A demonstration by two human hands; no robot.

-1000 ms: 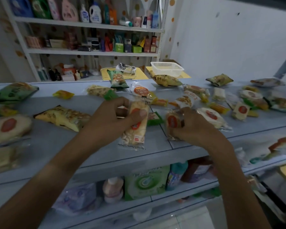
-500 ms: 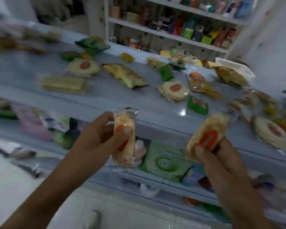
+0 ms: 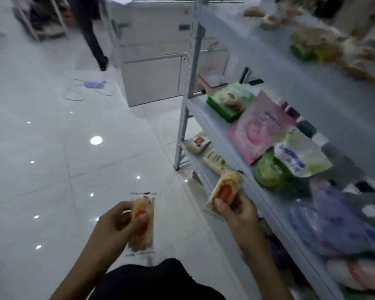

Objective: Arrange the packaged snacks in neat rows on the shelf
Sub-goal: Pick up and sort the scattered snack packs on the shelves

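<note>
Left hand: the left hand (image 3: 119,224) grips a clear-wrapped snack (image 3: 143,224) upright, thumb across its orange label, out over the floor (image 3: 41,169).
Right hand: the right hand (image 3: 236,210) has its fingers (image 3: 220,204) curled round a second snack (image 3: 224,190), tilted toward the shelf (image 3: 217,135) edge.
Top shelf: blurred packets (image 3: 312,46), probably more snacks, lie scattered.
Middle shelf: a green box (image 3: 230,101) beside a pink pack (image 3: 258,128).
Background: a person's leg (image 3: 94,37) stands well apart.
</note>
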